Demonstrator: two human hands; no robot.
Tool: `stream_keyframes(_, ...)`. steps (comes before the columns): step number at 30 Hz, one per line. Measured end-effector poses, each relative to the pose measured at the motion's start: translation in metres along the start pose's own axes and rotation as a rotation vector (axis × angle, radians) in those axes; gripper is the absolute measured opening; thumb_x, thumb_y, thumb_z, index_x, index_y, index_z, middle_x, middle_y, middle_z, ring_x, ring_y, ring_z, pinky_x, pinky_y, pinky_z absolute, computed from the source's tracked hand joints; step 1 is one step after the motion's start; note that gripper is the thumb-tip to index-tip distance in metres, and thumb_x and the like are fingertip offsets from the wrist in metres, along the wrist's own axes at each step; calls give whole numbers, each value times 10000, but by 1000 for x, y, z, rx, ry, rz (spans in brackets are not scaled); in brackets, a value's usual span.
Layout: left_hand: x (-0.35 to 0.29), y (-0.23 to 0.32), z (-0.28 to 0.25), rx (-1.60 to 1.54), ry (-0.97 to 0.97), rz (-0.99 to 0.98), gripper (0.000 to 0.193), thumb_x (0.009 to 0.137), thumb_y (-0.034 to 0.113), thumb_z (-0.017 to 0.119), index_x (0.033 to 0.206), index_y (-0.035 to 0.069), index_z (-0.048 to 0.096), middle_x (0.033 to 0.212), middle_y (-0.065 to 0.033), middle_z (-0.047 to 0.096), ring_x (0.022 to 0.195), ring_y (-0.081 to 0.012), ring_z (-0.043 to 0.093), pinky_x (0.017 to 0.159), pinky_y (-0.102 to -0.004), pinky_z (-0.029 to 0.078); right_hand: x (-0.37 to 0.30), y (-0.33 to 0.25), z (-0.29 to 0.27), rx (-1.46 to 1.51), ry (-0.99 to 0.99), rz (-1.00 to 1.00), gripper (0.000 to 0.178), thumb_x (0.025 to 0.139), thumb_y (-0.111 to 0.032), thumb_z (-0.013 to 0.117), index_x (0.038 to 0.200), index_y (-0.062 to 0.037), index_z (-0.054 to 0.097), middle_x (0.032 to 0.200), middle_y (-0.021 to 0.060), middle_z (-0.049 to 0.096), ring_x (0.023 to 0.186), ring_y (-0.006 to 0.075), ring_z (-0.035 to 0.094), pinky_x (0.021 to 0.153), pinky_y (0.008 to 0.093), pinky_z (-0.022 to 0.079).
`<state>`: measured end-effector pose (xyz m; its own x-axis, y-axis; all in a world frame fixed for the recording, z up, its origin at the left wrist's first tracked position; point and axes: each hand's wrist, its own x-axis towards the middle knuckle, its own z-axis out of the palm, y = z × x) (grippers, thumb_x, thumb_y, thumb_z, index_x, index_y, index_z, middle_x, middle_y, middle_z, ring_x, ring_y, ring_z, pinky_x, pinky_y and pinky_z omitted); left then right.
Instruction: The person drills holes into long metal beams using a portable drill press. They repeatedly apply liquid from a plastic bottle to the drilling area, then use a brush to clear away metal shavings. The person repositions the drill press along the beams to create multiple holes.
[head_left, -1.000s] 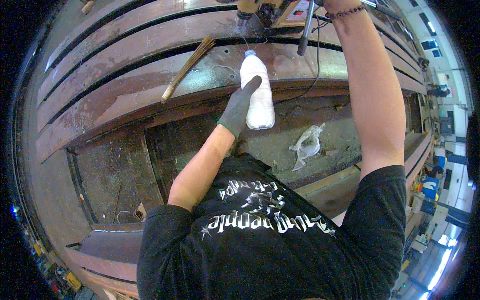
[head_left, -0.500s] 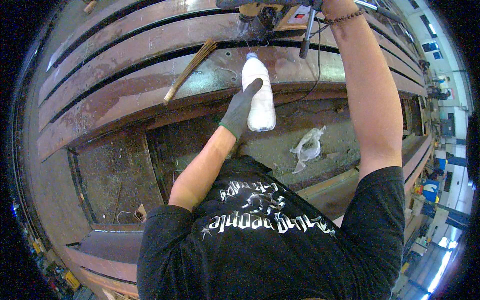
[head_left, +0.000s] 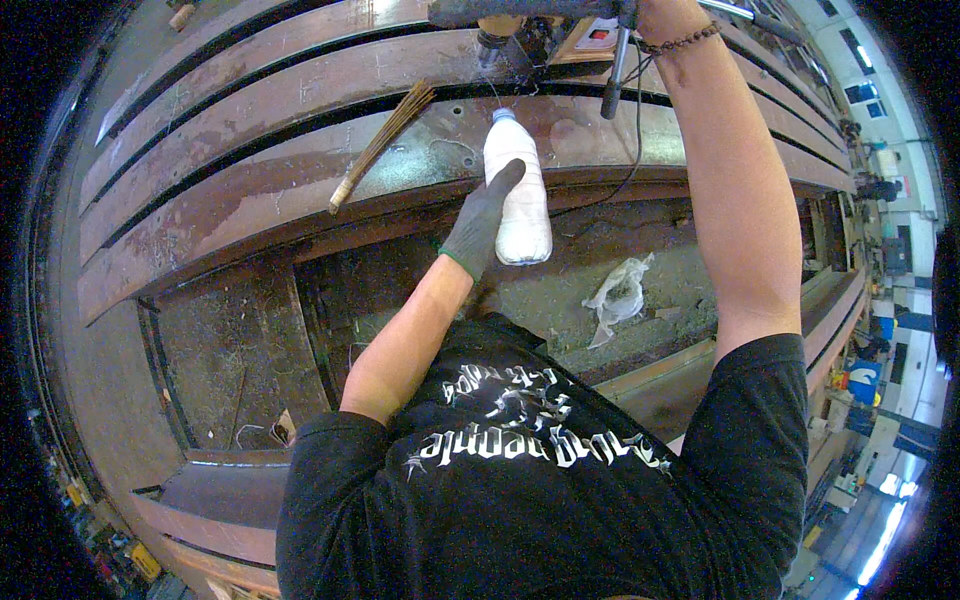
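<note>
My left hand [head_left: 485, 215], in a dark grey glove with a green cuff, is closed around a plastic squeeze bottle [head_left: 522, 190] of white liquid. The bottle's nozzle end points away from me, and a thin streak runs from it toward the metal tool end of a drilling machine [head_left: 492, 45]. At the upper edge, my right hand [head_left: 600, 8], also in a dark glove, is by the machine's top. Its fingers are mostly cut off or hidden. Close to that wrist a lever with a black grip [head_left: 610, 98] hangs down.
Long brown steel beams [head_left: 270, 190] with gaps between them span the work area. A bundle-of-sticks brush [head_left: 385, 145] lies on the nearest one, left of the bottle. A crumpled clear plastic bag [head_left: 620, 295] is on the floor. A dark cable [head_left: 638, 140] trails from the machine.
Almost nothing differs. The view has shifted very slightly, and my left hand keeps its hold on the bottle in the same place.
</note>
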<state>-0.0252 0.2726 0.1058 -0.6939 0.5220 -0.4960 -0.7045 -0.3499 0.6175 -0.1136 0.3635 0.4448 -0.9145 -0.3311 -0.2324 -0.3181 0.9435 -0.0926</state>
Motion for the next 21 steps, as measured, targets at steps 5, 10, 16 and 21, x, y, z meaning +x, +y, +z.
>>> stream_keyframes(5, 0, 0, -1, -28, -34, -8, 733, 906, 498, 769, 1342, -59, 578, 1146, -123, 710, 944, -216, 720, 831, -356, 589, -1, -3, -4, 31, -54, 14, 760, 947, -635, 572, 1295, 30, 689, 1246, 203, 725, 1128, 318, 695, 997, 412, 527)
stream_keyframes(10, -2, 1, 1, -29, 3, -14, 708, 906, 488, 775, 1324, -54, 590, 1137, -121, 712, 938, -214, 721, 823, -351, 588, -5, -10, -7, 58, -86, 65, 768, 946, -636, 575, 1317, 29, 674, 1248, 197, 724, 1139, 308, 689, 1006, 407, 518)
stream_keyframes(16, -1, 1, -2, -28, 13, 9, 721, 901, 492, 780, 1322, -60, 587, 1149, -129, 711, 937, -216, 723, 824, -351, 588, 13, -6, 8, -4, -45, 56, 759, 944, -636, 576, 1340, 5, 667, 1316, 199, 695, 1210, 309, 665, 1053, 410, 496)
stream_keyframes(21, -1, 1, 1, -23, -19, -2, 730, 900, 494, 780, 1327, -65, 585, 1152, -130, 712, 943, -219, 723, 830, -351, 587, -3, -5, -1, 22, -25, 16, 754, 944, -642, 568, 1328, -3, 678, 1311, 194, 699, 1206, 321, 665, 1060, 423, 496)
